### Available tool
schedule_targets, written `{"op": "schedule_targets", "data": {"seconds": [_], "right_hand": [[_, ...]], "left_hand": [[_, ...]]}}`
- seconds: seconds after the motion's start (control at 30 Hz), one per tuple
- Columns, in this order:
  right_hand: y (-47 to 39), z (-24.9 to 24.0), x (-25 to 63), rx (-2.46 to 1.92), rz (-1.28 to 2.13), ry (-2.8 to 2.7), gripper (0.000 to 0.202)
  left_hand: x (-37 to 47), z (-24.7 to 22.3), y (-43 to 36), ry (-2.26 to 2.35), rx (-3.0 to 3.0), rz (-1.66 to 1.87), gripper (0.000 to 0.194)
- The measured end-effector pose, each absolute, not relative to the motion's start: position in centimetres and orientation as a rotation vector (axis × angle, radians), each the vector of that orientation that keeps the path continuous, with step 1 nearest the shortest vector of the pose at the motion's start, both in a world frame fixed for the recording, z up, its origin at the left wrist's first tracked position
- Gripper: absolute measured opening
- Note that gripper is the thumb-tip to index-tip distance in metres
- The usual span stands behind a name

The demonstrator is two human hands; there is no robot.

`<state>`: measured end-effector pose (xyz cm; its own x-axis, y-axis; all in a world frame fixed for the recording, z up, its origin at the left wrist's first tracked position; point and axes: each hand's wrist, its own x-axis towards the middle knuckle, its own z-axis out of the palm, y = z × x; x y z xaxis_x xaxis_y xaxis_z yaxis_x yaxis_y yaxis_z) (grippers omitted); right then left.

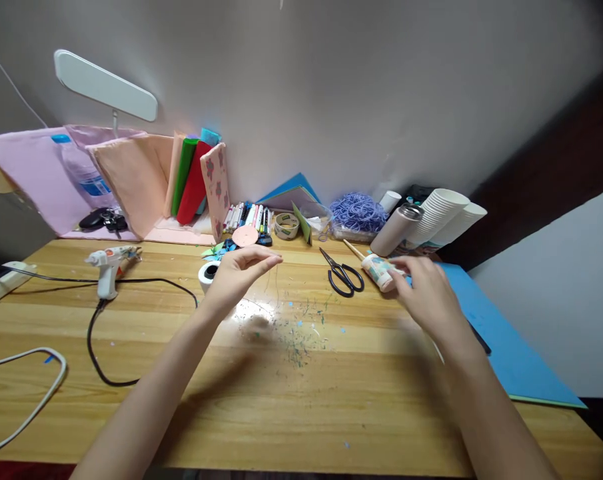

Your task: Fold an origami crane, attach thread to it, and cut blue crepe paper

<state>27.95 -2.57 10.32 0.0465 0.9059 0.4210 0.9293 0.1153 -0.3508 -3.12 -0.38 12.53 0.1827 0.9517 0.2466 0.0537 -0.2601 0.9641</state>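
Note:
My left hand [241, 273] is raised above the table, with thumb and fingertips pinched on a thin thread [277, 290]. The thread hangs down in a loose curve toward the wood. Behind that wrist stands a white spool [207, 275], partly covered by the hand. On the right, the fingers of my right hand [428, 293] close around the near end of a small patterned paper cup [378, 272] lying on its side. A wooden stick [354, 251] juts from the cup's far side. Black-handled scissors [342, 272] lie just left of the cup, blades partly apart.
Green and blue scraps [298, 343] litter the middle of the table. A glue gun [108, 267] with a black cord stands left. Along the wall are markers [248, 218], tape [286, 225], purple shredded paper [357, 213], a tumbler [397, 230] and stacked cups [438, 213]. Blue sheet [511, 340] lies right.

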Motion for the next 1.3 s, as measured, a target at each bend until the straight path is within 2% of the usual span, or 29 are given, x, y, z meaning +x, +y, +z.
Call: {"op": "schedule_targets", "data": {"seconds": [0.13, 0.23, 0.33, 0.4, 0.6, 0.83, 1.3], "right_hand": [[-1.3, 15.1, 20.3, -1.276, 0.558, -1.907, 0.024], [0.6, 15.4, 16.3, -1.025, 0.942, -1.897, 0.025], [2.5, 14.2, 14.6, -0.888, 1.146, -1.816, 0.027], [3.4, 13.5, 14.3, -0.856, 1.222, -1.772, 0.031], [4.5, 12.2, 14.3, -0.801, 1.454, -1.708, 0.026], [4.6, 11.5, 13.9, -0.714, 1.643, -1.704, 0.027], [3.7, 12.4, 13.7, -0.777, 1.537, -1.84, 0.03]], "left_hand": [[-2.2, 14.4, 0.7, 0.951, 1.612, 1.218, 0.016], [-1.7, 15.2, 1.6, 0.938, 1.642, 1.224, 0.016], [-1.7, 15.5, 2.3, 0.884, 1.609, 1.23, 0.016], [-2.1, 15.3, 2.8, 0.852, 1.578, 1.186, 0.016], [-4.0, 14.3, 4.6, 0.773, 1.548, 0.97, 0.017], [-4.2, 14.4, 5.1, 0.677, 1.582, 0.926, 0.01], [-3.9, 14.9, 4.1, 0.777, 1.592, 1.045, 0.015]]}}
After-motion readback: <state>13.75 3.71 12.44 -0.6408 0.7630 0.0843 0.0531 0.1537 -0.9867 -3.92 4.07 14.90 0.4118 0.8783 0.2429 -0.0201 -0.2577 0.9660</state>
